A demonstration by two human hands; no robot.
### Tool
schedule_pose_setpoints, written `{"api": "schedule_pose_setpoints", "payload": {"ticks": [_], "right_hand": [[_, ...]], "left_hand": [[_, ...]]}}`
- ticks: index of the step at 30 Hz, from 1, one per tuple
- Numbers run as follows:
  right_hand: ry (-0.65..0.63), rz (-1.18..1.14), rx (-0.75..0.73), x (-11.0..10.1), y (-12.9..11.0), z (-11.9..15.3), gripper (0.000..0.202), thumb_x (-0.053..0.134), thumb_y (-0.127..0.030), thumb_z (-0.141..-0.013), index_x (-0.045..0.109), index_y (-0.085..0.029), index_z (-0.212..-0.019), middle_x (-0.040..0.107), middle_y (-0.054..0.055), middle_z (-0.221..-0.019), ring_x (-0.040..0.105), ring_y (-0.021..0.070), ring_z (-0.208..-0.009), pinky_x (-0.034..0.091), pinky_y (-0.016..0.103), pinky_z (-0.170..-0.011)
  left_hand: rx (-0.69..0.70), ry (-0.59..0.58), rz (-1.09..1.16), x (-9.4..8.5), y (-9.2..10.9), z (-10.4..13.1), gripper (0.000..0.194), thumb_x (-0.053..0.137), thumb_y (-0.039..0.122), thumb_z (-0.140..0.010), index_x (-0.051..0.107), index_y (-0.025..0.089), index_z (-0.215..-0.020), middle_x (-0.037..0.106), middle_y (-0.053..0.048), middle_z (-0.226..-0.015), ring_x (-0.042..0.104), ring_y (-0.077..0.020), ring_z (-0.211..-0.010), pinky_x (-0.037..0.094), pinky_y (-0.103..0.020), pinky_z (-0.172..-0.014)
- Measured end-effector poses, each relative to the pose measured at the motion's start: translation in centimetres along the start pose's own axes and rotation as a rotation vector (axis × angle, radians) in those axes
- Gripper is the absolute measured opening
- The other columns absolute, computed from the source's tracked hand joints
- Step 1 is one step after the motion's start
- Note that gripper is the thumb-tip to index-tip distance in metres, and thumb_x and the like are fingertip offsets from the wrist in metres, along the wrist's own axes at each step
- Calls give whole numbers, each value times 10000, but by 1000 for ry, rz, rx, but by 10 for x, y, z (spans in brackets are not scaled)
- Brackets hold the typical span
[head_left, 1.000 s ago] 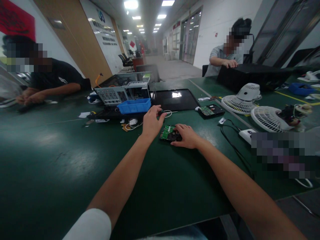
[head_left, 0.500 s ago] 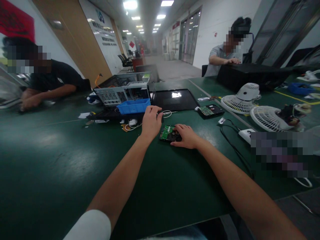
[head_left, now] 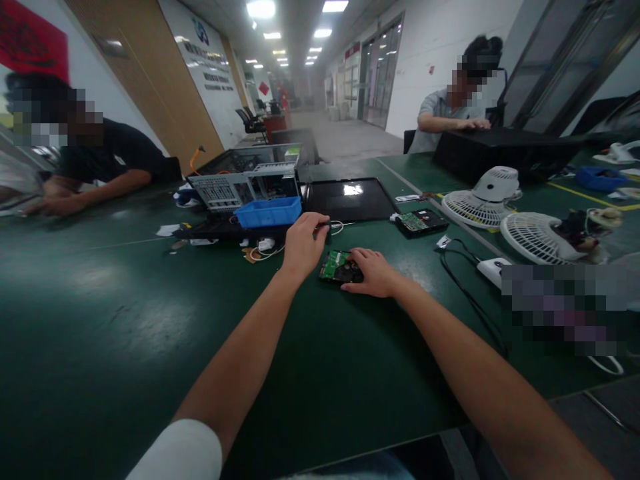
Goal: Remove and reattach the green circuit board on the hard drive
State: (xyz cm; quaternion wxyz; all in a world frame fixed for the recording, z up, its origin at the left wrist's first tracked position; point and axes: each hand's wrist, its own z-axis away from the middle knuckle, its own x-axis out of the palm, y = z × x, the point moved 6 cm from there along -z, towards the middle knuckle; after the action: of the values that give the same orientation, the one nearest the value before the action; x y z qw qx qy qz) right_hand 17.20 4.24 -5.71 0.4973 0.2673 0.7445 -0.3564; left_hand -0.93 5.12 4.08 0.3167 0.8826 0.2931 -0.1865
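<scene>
The hard drive (head_left: 333, 265) lies flat on the desk (head_left: 300, 373), a dark, roughly rectangular slab with a bright green circuit board across its left part, a small pale patch on the board, and a black, bare-looking right part. The fingers of the right hand (head_left: 374, 273) grip that right part, thumb along the near edge. Above and left of them, the left hand (head_left: 304, 243) pinches a small dark object (head_left: 323, 225), its fingers closed on it.

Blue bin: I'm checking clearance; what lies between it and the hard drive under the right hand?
In the head view, the left hand lies between blue bin and hard drive.
</scene>
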Motion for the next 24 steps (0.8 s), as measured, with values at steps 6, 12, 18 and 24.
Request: {"api": "schedule_pose_setpoints", "payload": {"ticks": [6,12,18,24], "right_hand": [[-2,0,4,0,1,0,752,743,-669,-777,545,-202,-1332,563,179,-1422,530,388,-1286,391,524,-1074],[5,-2,-7,0,1,0,738,740,-670,-781,549,-199,-1316,571,177,-1410,537,383,-1279,396,522,-1070],[-1,-2,-8,0,1,0,736,734,-670,-785,542,-201,-1320,562,179,-1418,532,382,-1281,401,512,-1062],[-3,1,1,-1,0,0,721,735,-666,-786,546,-202,-1305,571,175,-1400,533,379,-1277,401,508,-1060]], "left_hand": [[-115,-35,155,7,-11,1,209,652,169,-890,683,214,-1092,734,-41,-1080,703,-186,-963,589,-340,-884],[-204,-28,305,13,-19,2,184,694,173,-849,686,206,-1030,751,-29,-1054,721,-175,-940,587,-338,-900],[-232,-1,329,12,-19,2,171,705,163,-831,691,202,-997,755,-25,-1031,719,-168,-913,591,-326,-879],[-170,-19,254,11,-14,3,187,665,177,-879,664,214,-1063,750,-36,-1095,722,-175,-959,585,-344,-916]]}}
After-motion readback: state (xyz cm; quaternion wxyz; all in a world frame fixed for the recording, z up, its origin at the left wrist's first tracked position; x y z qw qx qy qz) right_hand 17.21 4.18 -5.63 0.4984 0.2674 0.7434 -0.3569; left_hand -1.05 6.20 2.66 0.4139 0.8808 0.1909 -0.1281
